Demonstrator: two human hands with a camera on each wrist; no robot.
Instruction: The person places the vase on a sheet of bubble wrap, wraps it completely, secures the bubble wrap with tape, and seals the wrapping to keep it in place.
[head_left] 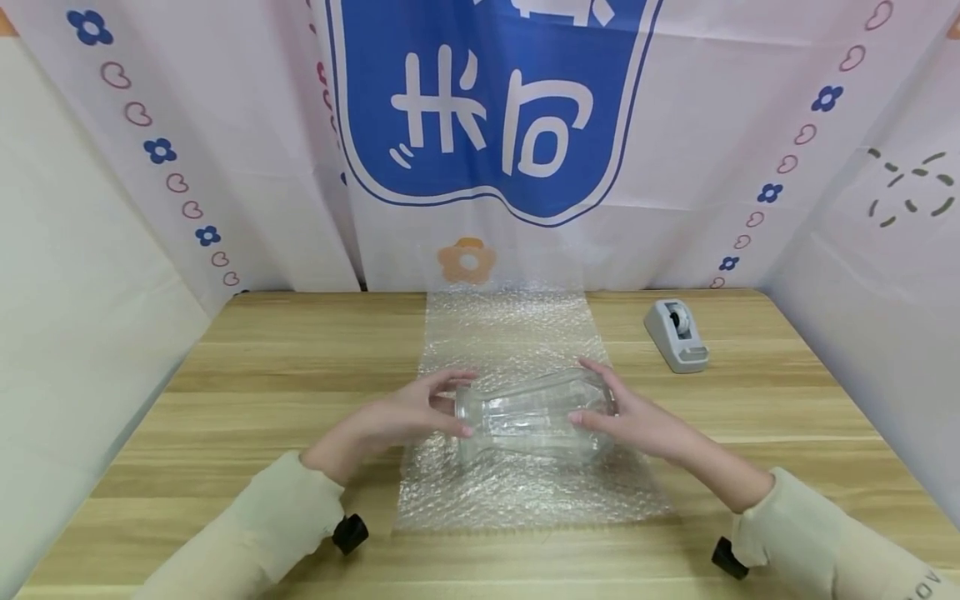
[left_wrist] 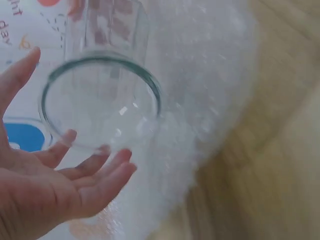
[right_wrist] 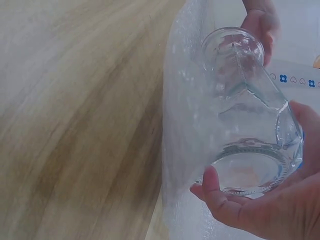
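Observation:
A clear glass vase (head_left: pixel 540 417) lies on its side over a sheet of bubble wrap (head_left: pixel 510 500), its mouth toward the left. My right hand (head_left: pixel 626 417) grips the wide base; in the right wrist view the fingers and thumb of this hand (right_wrist: pixel 280 205) go round the ribbed bottom. By the mouth is my left hand (head_left: pixel 408 408), its thumb and fingers spread. The left wrist view shows the vase's round rim (left_wrist: pixel 102 59) facing the left hand (left_wrist: pixel 65 185), with the fingertips right at its edge and the thumb apart from it.
A grey tape dispenser (head_left: pixel 677 336) stands at the right rear of the wooden table (head_left: pixel 300 350). The bubble wrap runs back to a printed cloth (head_left: pixel 480 217) hanging behind the table. White cloth (head_left: pixel 75 250) closes off both sides.

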